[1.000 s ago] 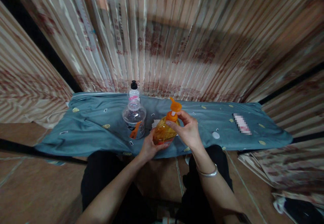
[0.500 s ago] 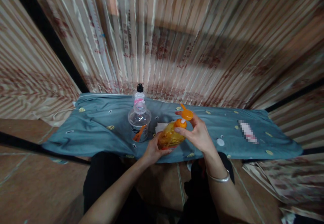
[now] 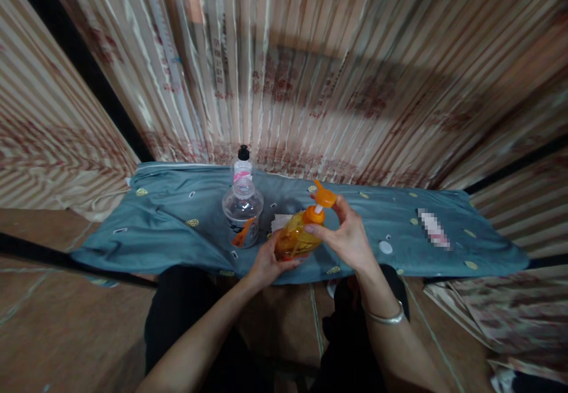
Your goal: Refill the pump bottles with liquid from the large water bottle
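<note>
Head view: my left hand (image 3: pixel 266 264) grips the tilted amber bottle (image 3: pixel 293 240) near the front edge of the bench (image 3: pixel 168 224); my right hand (image 3: pixel 354 240) closes its fingers around the orange pump head (image 3: pixel 326 197) and collar (image 3: pixel 314 215). I recommend firm body support, minimal squeeze

Left hand (image 3: pixel 267 261): grips the tilted amber bottle (image 3: pixel 295 238)
Right hand (image 3: pixel 348 234): at its orange pump (image 3: pixel 325 197)
Clear bottle (image 3: pixel 243 218): upright on blue cloth (image 3: pixel 168 227)
</note>
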The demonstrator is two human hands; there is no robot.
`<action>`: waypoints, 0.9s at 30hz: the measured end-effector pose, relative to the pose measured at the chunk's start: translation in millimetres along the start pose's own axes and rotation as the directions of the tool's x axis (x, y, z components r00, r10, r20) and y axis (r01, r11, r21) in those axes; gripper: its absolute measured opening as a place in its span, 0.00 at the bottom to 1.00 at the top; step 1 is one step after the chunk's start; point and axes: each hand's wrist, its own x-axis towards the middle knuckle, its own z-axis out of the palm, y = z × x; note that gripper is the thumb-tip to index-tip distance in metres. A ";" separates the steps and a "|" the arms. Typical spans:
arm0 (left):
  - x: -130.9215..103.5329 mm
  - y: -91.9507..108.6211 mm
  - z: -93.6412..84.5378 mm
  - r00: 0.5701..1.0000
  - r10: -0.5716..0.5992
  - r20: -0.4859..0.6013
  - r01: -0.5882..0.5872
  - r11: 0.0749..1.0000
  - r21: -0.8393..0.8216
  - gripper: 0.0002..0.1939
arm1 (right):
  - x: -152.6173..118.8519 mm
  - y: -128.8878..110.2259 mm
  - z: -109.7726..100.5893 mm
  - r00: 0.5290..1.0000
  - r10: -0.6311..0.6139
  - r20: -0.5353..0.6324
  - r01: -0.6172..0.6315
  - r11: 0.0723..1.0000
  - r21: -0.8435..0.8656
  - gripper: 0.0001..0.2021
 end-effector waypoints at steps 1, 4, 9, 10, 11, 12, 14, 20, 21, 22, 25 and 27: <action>0.2 -0.8 0.3 1.000 -0.001 -0.003 0.001 1.000 0.003 0.35 | -0.5 1.2 0.8 1.000 0.003 -0.024 -0.003 1.000 -0.007 0.25; 0.7 -2.1 0.5 1.000 -0.001 -0.018 0.002 1.000 0.016 0.37 | -1.3 5.2 -0.6 0.998 -0.011 0.067 0.005 0.996 0.090 0.19; -0.5 -1.8 -0.3 1.000 0.002 -0.020 -0.002 1.000 0.019 0.37 | -1.7 1.9 -3.6 0.989 -0.062 0.135 0.055 0.997 0.057 0.24; -0.9 -1.8 -0.4 1.000 0.001 -0.018 -0.001 1.000 0.017 0.36 | -1.5 0.5 -1.8 0.995 -0.059 0.084 0.058 0.998 0.013 0.27; -1.1 -1.9 -0.4 1.000 0.000 -0.015 0.000 1.000 0.015 0.36 | -1.3 -0.6 0.7 0.998 -0.051 0.026 0.051 0.998 -0.027 0.30; -1.2 -1.9 -0.3 1.000 -0.002 -0.012 0.002 1.000 0.012 0.36 | -1.0 -1.1 3.2 0.999 -0.040 -0.028 0.038 0.998 -0.058 0.30; -1.0 -1.6 -0.1 1.000 -0.005 -0.009 0.005 1.000 0.010 0.36 | -0.6 -0.5 6.1 0.997 -0.021 -0.079 0.015 0.997 -0.074 0.27; -0.4 -0.1 0.1 1.000 -0.009 -0.015 0.009 1.000 0.020 0.36 | -1.8 1.5 -6.7 0.973 -0.073 0.218 0.055 0.995 0.086 0.17; -0.6 -0.2 0.2 1.000 -0.012 -0.016 0.012 1.000 0.018 0.36 | -1.8 0.6 -7.7 0.972 -0.080 0.222 0.066 0.995 0.071 0.19; -0.7 -0.6 0.3 1.000 -0.014 -0.015 0.014 1.000 0.013 0.36 | -1.7 -0.5 -7.3 0.977 -0.081 0.195 0.074 0.996 0.041 0.22; -0.6 -2.4 0.8 1.000 -0.018 -0.003 0.018 1.000 -0.011 0.37 | -0.5 -2.7 -0.7 0.999 -0.048 0.007 0.048 0.996 -0.075 0.29; 0.1 -3.3 1.2 1.000 -0.019 0.008 0.019 1.000 -0.025 0.37 | 0.8 -2.7 2.4 0.998 -0.030 -0.062 0.023 0.993 -0.113 0.27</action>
